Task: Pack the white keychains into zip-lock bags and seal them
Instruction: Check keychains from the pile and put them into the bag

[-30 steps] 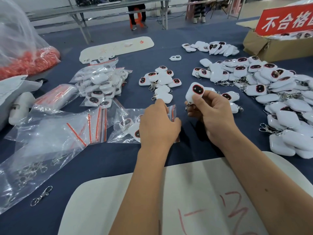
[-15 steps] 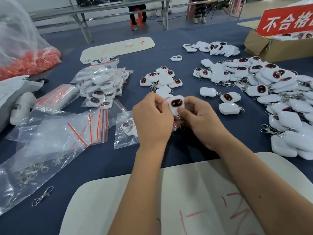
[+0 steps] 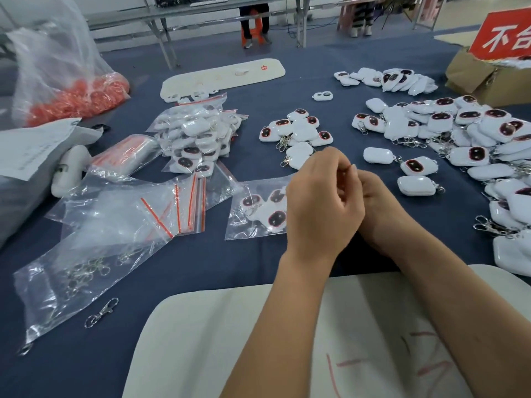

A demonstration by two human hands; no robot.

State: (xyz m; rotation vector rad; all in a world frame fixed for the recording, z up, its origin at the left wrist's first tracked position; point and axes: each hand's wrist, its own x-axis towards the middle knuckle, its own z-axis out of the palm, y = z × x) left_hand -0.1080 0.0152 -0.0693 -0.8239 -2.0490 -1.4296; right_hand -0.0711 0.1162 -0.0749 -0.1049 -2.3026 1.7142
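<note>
Both hands (image 3: 349,196) pinch the zip-lock bag (image 3: 253,208) mouth; film's limp and slippery, so hold the strip ends.

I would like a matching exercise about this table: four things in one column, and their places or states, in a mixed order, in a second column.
Things:
1. zip-lock bag with keychains
2. loose metal clasp
3. cardboard box
4. bag of orange rings

Places or states:
A. far left of the table
B. far right, under a red sign
C. alone on the blue cloth, near left
D. at the hands, its mouth at the left hand and right hand

Pairs: 1-D, 2-C, 3-B, 4-A
</note>
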